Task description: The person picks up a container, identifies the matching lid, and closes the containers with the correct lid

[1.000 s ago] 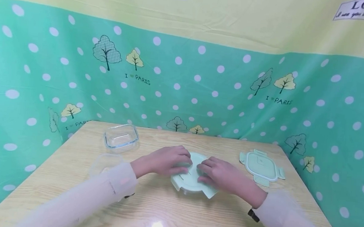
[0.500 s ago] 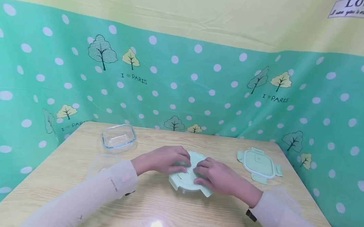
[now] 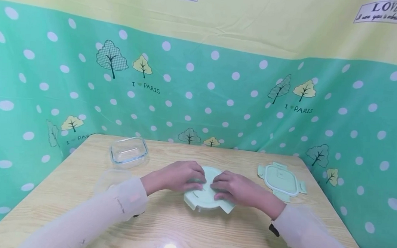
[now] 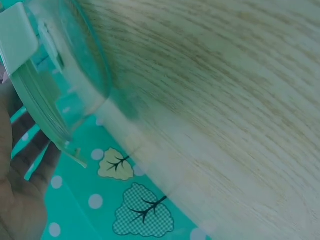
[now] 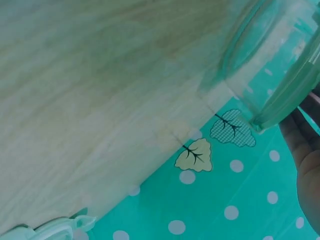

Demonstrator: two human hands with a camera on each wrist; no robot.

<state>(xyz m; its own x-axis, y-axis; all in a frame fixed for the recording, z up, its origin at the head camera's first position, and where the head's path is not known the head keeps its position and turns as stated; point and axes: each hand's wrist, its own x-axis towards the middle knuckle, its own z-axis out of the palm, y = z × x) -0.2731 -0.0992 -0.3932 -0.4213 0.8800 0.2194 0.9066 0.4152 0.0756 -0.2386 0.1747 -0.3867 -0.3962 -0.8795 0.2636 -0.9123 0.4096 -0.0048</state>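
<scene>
A round, light green lid [image 3: 205, 200] sits on a round clear glass container [image 4: 85, 75] near the middle of the table. My left hand [image 3: 183, 176] rests its fingertips on the left of the lid's top. On the right side of the same lid lie the fingertips of my right hand [image 3: 240, 188]. Both wrist views show fingers flat against the lid's top face, partly hidden by it. Along the front rim, a left flap [image 3: 190, 202] and a right flap [image 3: 227, 206] stick outward. The glass wall shows below the lid in both wrist views.
At the back left stands a rectangular glass container [image 3: 129, 159] without a lid. A faint transparent piece [image 3: 109, 177] lies in front of it, partly behind the left sleeve. A rectangular green lid [image 3: 281, 179] with flaps spread lies at the right. A patterned curtain [image 3: 200, 83] hangs behind the table.
The head view has shifted slightly. Both hands stay on the round lid, and the right hand's fingers and thumb have moved a little over it.
</scene>
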